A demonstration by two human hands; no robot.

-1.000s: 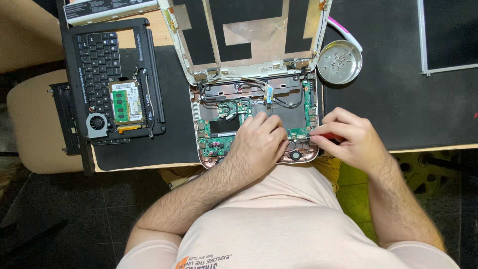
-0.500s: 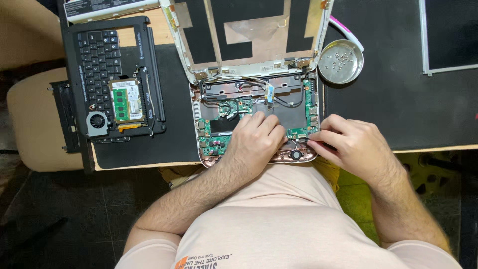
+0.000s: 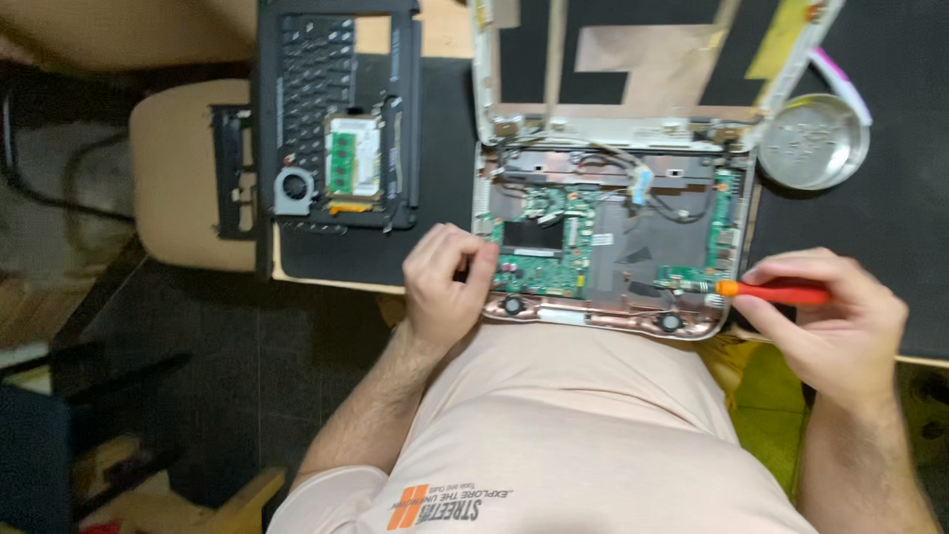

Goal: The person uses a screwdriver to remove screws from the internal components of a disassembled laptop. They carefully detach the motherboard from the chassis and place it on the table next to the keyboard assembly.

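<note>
On the dark surface (image 3: pixel 890 227), my right hand (image 3: pixel 830 321) gripped a red screwdriver (image 3: pixel 776 291) at the opened laptop's (image 3: pixel 613 247) right edge; my left hand (image 3: pixel 445 282) was curled, holding nothing visible, against its left edge. A slip could gouge the green board (image 3: pixel 539 262).

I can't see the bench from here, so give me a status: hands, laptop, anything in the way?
Left hand gripping opened laptop base at its left edge. Right hand holds orange-handled screwdriver, tip at right-side board. Metal dish stands clear.
</note>
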